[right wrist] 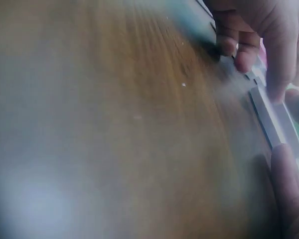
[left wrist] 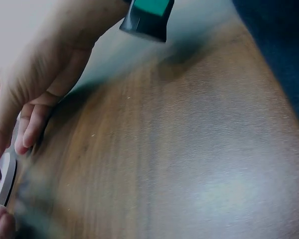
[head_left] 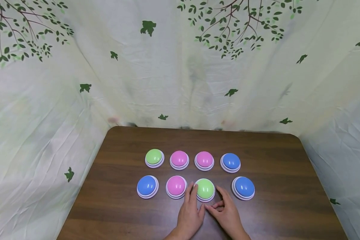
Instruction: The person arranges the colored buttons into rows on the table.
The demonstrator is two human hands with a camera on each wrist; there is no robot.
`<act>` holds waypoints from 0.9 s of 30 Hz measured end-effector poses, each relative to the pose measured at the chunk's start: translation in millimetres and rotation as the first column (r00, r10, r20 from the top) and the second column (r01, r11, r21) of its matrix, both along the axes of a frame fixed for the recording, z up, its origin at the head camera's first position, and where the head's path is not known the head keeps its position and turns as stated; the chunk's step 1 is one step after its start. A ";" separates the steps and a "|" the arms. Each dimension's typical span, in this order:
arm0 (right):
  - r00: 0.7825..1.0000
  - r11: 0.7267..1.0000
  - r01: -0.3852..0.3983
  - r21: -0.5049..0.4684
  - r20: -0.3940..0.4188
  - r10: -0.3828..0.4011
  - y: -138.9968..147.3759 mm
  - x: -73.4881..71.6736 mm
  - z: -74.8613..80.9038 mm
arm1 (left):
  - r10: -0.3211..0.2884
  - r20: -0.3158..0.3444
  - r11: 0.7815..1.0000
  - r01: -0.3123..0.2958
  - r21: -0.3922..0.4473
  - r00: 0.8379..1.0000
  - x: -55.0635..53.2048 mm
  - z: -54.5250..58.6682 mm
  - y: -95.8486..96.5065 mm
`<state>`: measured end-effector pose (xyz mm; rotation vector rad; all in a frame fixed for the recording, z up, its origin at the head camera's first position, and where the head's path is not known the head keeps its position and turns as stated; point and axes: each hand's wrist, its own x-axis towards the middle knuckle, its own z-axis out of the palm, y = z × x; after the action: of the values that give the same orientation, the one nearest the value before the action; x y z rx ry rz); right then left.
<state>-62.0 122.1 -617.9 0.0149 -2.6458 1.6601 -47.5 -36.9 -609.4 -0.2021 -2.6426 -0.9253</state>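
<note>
Low on the table, a round push button with a green dome and white base sits between both hands. My left hand holds it from the left, fingers along that side and thumb at the front edge. From the right, my right hand grips it with the index finger at the side and thumb in front; its other fingers curl inward. The right wrist view shows fingertips against the white base. A pink button stands just left of the left fingers, a blue button right of the right hand.
Another blue button ends the front row at left. Behind stand a green button, two pink buttons and a blue button. The brown wooden table meets a leaf-printed curtain at the back.
</note>
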 end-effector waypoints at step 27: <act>0.976 0.912 0.217 0.349 -0.073 -0.204 96.8 -21.4 2.4 | -0.439 0.196 0.872 0.468 -0.144 0.877 -32.9 5.0 69.3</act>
<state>-83.4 218.9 -615.5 -0.2263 -2.7647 1.0935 -80.4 32.4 -604.4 -0.8672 -2.8880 -0.8496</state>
